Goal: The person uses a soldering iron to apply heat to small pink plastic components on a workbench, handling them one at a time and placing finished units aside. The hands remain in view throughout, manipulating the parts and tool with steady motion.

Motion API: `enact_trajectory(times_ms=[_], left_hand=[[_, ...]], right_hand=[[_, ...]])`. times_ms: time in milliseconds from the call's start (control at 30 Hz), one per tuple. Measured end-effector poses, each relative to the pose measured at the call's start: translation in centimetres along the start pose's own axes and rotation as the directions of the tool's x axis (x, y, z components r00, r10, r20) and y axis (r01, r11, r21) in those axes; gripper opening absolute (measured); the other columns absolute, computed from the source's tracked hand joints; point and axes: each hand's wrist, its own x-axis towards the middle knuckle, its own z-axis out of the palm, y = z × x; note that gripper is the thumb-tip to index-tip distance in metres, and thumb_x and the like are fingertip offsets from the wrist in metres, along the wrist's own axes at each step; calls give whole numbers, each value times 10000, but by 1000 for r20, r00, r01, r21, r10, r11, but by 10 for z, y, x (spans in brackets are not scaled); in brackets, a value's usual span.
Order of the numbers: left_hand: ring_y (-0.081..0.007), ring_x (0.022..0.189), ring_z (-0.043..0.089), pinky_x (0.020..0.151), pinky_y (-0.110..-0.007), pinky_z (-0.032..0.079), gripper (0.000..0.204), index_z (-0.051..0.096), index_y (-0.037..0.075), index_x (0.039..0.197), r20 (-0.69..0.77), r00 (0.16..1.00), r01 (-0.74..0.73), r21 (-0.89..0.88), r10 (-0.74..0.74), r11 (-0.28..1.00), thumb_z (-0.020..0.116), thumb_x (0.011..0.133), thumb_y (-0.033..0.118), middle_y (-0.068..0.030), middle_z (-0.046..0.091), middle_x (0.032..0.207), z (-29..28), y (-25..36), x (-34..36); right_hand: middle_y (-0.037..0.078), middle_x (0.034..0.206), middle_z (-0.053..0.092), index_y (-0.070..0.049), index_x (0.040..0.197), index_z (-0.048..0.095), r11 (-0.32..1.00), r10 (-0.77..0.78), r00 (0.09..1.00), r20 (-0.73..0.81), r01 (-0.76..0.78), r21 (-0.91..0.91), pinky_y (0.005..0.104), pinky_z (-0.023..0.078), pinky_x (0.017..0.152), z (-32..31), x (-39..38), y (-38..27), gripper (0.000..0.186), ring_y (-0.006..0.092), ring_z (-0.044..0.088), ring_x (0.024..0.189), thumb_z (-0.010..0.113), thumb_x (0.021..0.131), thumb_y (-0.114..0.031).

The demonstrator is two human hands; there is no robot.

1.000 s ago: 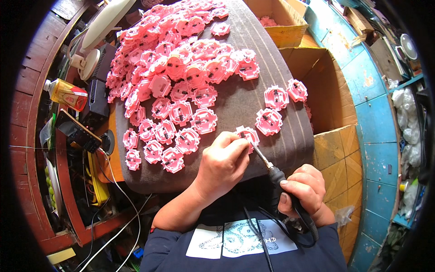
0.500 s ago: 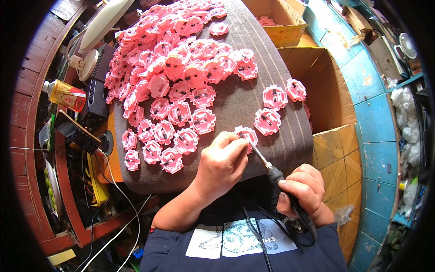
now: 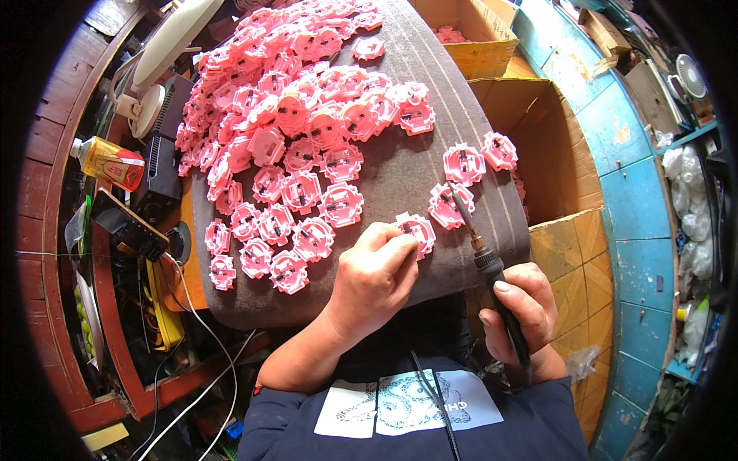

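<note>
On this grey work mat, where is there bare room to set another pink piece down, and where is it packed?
Bare grey mat lies between the pink pile and the three pieces at the right edge, and along the near edge left of the left hand. The mat's upper left is crowded, pieces overlapping. The right hand holds a soldering iron over the right edge.

Left hand (image 3: 373, 280) knuckles up, forearm bare and angled in from the lower middle, fingers (image 3: 401, 240) curled forward and pinched together at the tips. Right hand (image 3: 516, 311) lower and to the side, closed in a fist-like grip, thumb on top, wrist apparently bent inward, partly hidden.
</note>
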Motion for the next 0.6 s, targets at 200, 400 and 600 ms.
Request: enact_trajectory(times_ms=[200,400,600], left_hand=[[-312,853,713,750,-374,583,202,736,9,1013,-2,1000,4,12,-4,1000,768,821,-47,-162,694,973,1,0,0],[-318,829,711,720,-379,584,183,724,9,1004,-6,1000,-9,18,9,1000,766,833,-40,-161,686,964,1,0,0],[-328,806,709,696,-392,586,169,715,10,1002,-9,1000,-21,6,21,1000,762,844,-28,-163,678,956,0,2,3]], right_hand=[[126,960,684,-43,1296,669,993,52,998,-34,-48,106,350,554,671,13,-10,5,466,241,668,771,792,858,59],[107,806,691,-41,1330,569,995,-20,999,34,17,95,346,566,597,20,-1,13,372,213,674,641,649,977,42],[181,964,724,-10,1264,610,996,30,1000,6,-30,82,420,607,699,37,-5,20,413,317,730,775,750,880,48]])
